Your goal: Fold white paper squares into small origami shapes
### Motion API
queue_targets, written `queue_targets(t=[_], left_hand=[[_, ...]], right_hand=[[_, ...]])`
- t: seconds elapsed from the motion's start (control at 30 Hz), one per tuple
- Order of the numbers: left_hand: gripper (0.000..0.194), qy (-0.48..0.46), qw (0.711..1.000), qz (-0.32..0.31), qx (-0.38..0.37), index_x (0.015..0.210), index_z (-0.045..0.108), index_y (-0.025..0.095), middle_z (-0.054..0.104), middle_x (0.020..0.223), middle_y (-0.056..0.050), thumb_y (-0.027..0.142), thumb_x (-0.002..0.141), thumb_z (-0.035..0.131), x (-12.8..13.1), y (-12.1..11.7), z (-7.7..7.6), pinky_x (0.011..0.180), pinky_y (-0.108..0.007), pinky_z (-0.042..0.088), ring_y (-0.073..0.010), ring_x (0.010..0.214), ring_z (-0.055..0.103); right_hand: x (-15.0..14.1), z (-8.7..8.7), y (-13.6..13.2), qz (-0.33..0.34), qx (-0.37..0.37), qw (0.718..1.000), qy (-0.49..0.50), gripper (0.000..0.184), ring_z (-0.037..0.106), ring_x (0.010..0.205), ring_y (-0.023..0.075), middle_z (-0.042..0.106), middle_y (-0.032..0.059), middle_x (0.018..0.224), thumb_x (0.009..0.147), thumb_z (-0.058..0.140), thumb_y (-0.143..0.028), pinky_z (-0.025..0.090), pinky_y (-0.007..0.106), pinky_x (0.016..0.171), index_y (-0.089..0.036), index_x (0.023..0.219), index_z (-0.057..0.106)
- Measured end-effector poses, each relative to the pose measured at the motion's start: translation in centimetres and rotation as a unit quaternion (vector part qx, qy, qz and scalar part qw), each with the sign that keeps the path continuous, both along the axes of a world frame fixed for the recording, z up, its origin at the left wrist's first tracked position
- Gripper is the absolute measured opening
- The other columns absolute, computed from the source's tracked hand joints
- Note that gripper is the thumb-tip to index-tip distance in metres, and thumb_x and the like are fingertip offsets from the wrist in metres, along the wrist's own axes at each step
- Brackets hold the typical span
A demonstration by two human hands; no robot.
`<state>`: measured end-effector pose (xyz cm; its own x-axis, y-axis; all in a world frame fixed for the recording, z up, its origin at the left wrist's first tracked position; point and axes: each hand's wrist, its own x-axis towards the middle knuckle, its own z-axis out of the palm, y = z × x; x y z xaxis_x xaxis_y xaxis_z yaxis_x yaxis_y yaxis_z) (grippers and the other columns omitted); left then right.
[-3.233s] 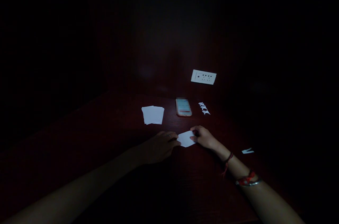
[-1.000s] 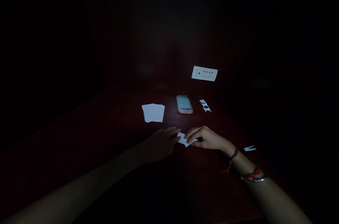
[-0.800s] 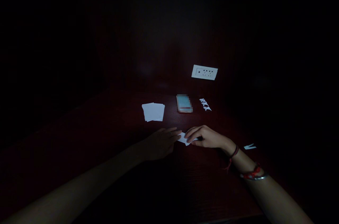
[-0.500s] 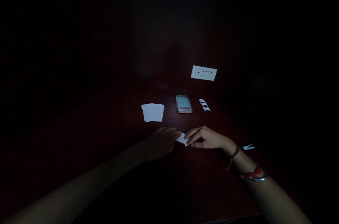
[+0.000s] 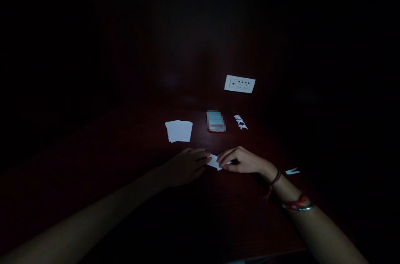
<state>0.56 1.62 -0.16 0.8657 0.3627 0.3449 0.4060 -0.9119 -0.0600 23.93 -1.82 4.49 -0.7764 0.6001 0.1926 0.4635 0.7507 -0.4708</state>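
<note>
On the counter I grip paper with my right hand, fingers narrowed, and touch it with my left hand, fingers spread, near a phone blurred past reading.

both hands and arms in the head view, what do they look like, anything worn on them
Both are bare, with no gloves or sleeves in view. The left hand wears a ring. Beyond the right hand, the arm wears a thin dark reddish cord, a red band and a silvery bangle.
</note>
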Motion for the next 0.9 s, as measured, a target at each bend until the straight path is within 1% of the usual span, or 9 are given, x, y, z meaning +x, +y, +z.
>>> queue_targets(t=[0.23,0.4,0.57,0.7,0.8,0.9], left_hand=[[0.037,0.001,1.0,0.01,0.003,0.122,0.037,0.022,0.04,0.125,-0.002,0.026,0.085,0.037,0.03,-0.41,0.25,0.092,-0.038,0.028,-0.0221,0.115,0.031],[0.037,0.0,1.0,0.011,0.004,0.122,0.036,0.022,0.039,0.125,-0.003,0.026,0.085,0.036,-0.03,-0.39,0.12,0.091,-0.038,0.03,-0.0216,0.113,0.033],[0.038,-0.005,1.0,0.003,0.006,0.123,0.035,0.021,0.035,0.128,-0.003,0.025,0.085,0.036,-0.02,-0.33,0.07,0.092,-0.036,0.028,-0.021,0.118,0.028],[0.04,0.007,1.0,0.01,-0.006,0.125,0.03,0.021,0.034,0.129,-0.002,0.022,0.086,0.034,0.12,-0.39,0.07,0.093,-0.035,0.027,-0.0194,0.119,0.028],[0.041,0.017,1.0,0.012,-0.004,0.126,0.027,0.02,0.03,0.131,-0.003,0.023,0.086,0.033,0.21,-0.36,0.01,0.093,-0.036,0.026,-0.02,0.12,0.025],[0.042,0.021,1.0,0.013,0.008,0.126,0.027,0.019,0.025,0.134,-0.005,0.025,0.086,0.033,0.27,-0.28,-0.01,0.093,-0.037,0.026,-0.0218,0.122,0.021]], right_hand=[[-0.01,0.14,-0.11,-0.007,0.007,1.0,-0.002,0.023,0.056,0.089,0.0126,0.06,0.0047,0.099,0.074,0.05,-0.012,0.042,0.024,0.081,-0.016,0.093,0.062],[0.16,0.01,-0.04,-0.017,0.011,1.0,-0.008,0.025,0.056,0.088,0.0124,0.06,0.0043,0.1,0.074,0.051,-0.012,0.042,0.024,0.081,-0.017,0.096,0.061],[0.02,-0.13,-0.11,-0.018,0.027,0.999,-0.019,0.026,0.056,0.089,0.0124,0.059,0.004,0.101,0.074,0.051,-0.012,0.041,0.025,0.082,-0.018,0.098,0.06],[-0.19,-0.25,-0.13,-0.018,0.046,0.998,-0.03,0.026,0.054,0.091,0.0128,0.059,0.0044,0.101,0.076,0.049,-0.011,0.04,0.025,0.083,-0.018,0.099,0.06],[-0.22,-0.39,-0.08,-0.021,0.056,0.997,-0.042,0.025,0.053,0.093,0.0135,0.058,0.0046,0.102,0.077,0.049,-0.014,0.04,0.026,0.084,-0.018,0.099,0.059],[-0.22,-0.38,-0.1,-0.028,0.068,0.996,-0.053,0.027,0.051,0.098,0.0146,0.055,0.0052,0.109,0.077,0.049,-0.016,0.039,0.026,0.086,-0.018,0.102,0.058]])
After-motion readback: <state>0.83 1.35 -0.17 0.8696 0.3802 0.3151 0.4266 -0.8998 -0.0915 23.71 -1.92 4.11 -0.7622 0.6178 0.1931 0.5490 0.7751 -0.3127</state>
